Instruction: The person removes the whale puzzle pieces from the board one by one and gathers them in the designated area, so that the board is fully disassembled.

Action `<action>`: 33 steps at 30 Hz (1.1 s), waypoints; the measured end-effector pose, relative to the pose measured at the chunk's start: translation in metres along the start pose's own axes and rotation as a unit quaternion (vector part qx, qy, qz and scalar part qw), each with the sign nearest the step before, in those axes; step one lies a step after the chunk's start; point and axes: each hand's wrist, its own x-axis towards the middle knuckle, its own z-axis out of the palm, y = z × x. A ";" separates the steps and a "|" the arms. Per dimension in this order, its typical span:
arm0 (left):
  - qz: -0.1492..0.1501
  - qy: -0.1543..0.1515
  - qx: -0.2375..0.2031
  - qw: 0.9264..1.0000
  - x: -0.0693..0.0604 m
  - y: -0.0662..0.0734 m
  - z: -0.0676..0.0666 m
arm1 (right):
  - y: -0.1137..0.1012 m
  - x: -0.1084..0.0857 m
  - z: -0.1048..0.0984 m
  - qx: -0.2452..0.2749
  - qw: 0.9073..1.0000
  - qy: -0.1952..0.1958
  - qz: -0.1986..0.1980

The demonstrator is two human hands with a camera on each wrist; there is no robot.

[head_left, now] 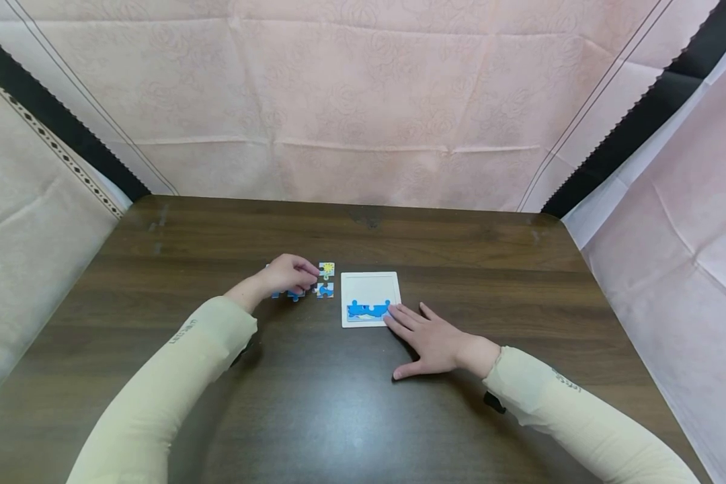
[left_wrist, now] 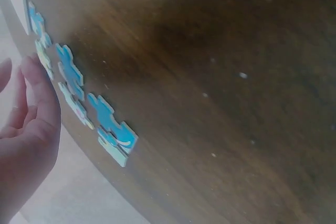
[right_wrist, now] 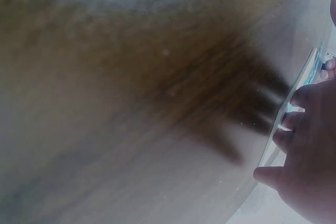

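Observation:
A white puzzle tray (head_left: 369, 286) lies on the table, with joined blue jigsaw pieces (head_left: 368, 311) along its near side. Left of it are loose jigsaw pieces, among them one with a yellow shape (head_left: 327, 269) and a blue one (head_left: 325, 290). My left hand (head_left: 286, 272) hovers over this group, hiding some of it; its fingers are loosely bent, and no piece shows between them. The left wrist view shows more loose pieces (left_wrist: 107, 119) beside that hand. With fingers spread, my right hand (head_left: 435, 339) touches the tray's near right corner.
The brown wooden table (head_left: 248, 417) reaches back to a pale pink cloth (head_left: 363, 101). More cloth hangs at both sides, and dark strips (head_left: 641, 111) run down the corners.

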 end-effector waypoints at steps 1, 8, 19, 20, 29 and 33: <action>0.002 -0.002 -0.006 1.000 0.000 0.001 0.000 | 0.000 0.000 0.000 0.000 1.000 0.000 0.000; 0.025 -0.035 -0.051 0.998 0.002 0.009 0.013 | 0.000 0.000 0.000 0.004 1.000 0.000 -0.001; 0.030 -0.066 -0.068 0.995 0.005 0.016 0.044 | 0.000 0.000 -0.001 0.006 1.000 -0.010 0.005; 0.030 -0.069 -0.068 0.995 0.004 0.017 0.046 | 0.000 0.000 -0.001 0.005 1.000 -0.011 0.005; 0.033 -0.093 -0.048 0.994 0.005 0.022 0.053 | 0.000 0.001 0.000 0.000 1.000 -0.013 0.013; 0.024 -0.085 -0.044 0.995 0.007 0.023 0.055 | 0.001 0.001 0.000 0.001 1.000 -0.012 0.012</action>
